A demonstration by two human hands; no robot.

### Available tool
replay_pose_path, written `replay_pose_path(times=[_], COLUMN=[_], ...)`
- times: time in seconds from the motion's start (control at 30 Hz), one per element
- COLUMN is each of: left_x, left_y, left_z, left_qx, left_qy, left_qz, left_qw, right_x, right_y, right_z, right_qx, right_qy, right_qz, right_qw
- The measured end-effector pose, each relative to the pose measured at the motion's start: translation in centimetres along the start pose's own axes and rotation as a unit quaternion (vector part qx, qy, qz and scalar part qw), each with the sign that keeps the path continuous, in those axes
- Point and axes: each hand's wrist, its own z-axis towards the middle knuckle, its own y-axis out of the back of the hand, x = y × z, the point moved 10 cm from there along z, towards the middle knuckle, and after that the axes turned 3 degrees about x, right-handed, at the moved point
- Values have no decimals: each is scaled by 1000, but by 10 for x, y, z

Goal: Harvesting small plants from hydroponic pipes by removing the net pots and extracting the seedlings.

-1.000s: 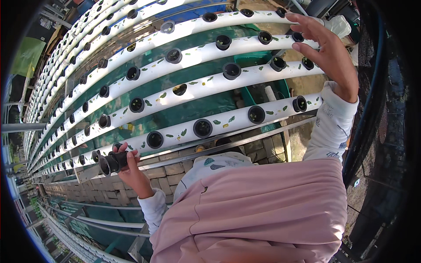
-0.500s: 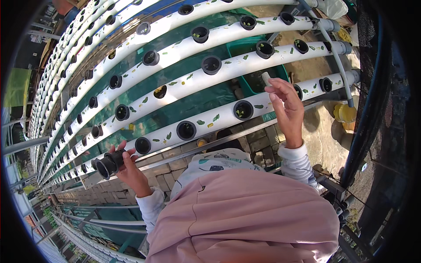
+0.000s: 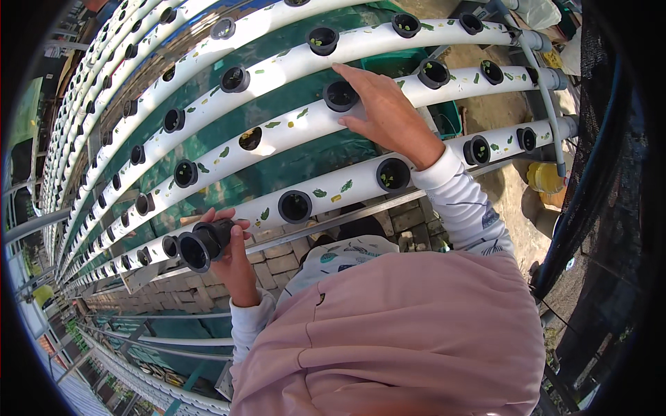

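Observation:
My left hand (image 3: 232,249) is closed around a small stack of black net pots (image 3: 197,249), held near the front white pipe (image 3: 239,220) with their mouths tilted toward me. My right hand (image 3: 392,114) stretches across the front pipe to the second white pipe (image 3: 295,123). Its thumb and fingers are spread on either side of a black net pot (image 3: 340,96) seated in that pipe; whether they touch its rim I cannot tell. No seedling shows inside this pot. Nearby pots, such as one net pot (image 3: 394,175) in the front pipe, hold small green seedlings.
More white pipes with black pots run in rows to the far left, with green leaf bits stuck on them. One pipe hole (image 3: 250,139) has no pot. A grey pipe (image 3: 543,90) crosses the right ends, near a yellow container (image 3: 544,179). Green sheeting (image 3: 277,166) lies below.
My right hand has moved left and forward, from above the front pipe to the pot in the second pipe. My left hand, with the pot stack, has shifted slightly right.

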Motion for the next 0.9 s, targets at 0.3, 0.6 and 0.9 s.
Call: replay_pose_path(times=[0.3,0.6,0.9], left_x=[-1,1,-9], left_y=[-43,-50,-76], left_z=[16,22,36], left_qx=[127,133,214], left_qy=[7,41,-42], left_qz=[17,-21,27], left_qw=[992,990,976], right_x=[-1,41,123], right_y=[1,37,75], right_z=[5,16,-6], right_qx=[0,-60,-183], right_qy=[18,84,134], right_qz=[54,132,269], right_qw=[998,986,936])
